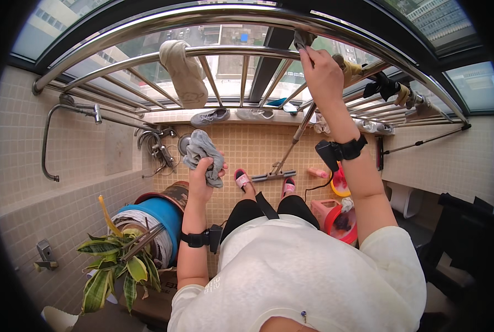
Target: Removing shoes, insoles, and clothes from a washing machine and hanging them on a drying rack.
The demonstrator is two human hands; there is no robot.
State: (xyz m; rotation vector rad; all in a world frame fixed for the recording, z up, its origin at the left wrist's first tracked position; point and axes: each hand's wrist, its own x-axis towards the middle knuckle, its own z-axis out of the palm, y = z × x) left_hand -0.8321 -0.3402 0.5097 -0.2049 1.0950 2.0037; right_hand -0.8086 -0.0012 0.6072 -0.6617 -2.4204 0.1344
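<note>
My left hand [205, 170] holds a bunched grey cloth [203, 153], perhaps a sock, low in front of me. Up at the metal railing [247, 50], my right hand [321, 68] pinches a small dark grey cloth [304, 40] between thumb and fingers, against the rail. A cream sock [183, 74] hangs over the same rail, left of my right hand. To the right of that hand, a yellowish cloth [350, 70] and a black cloth [382, 86] hang on the bars.
A squeeze mop [274, 176] stands by my feet. Shoes [210, 117] line the ledge below the window. A red basin [342, 226] with wet items sits right of my legs. At left are a potted snake plant [137, 267], a blue tub [164, 216] and a wall tap [45, 141].
</note>
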